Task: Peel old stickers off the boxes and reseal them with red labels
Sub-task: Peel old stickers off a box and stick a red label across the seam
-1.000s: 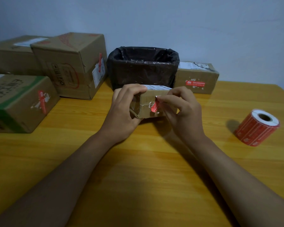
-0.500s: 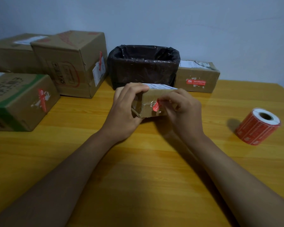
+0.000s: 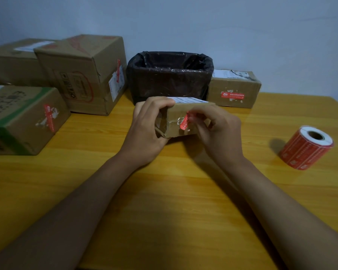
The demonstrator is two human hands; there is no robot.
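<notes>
While the wooden table holds it all, I see the small box in the middle, in front of the black bin. My left hand grips the box's left end. My right hand pinches the little red sticker on its front.

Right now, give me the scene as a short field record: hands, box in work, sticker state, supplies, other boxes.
left hand: left hand grips the small box at its left end
right hand: right hand pinches the red sticker on the box front
sticker state: partly lifted, one end curled away from the cardboard
label supply: red label roll lies on its side at right on the table
waste: bin with black liner behind the small box
other boxes: three stacked at left, one at right of the bin, each with a red sticker
</notes>
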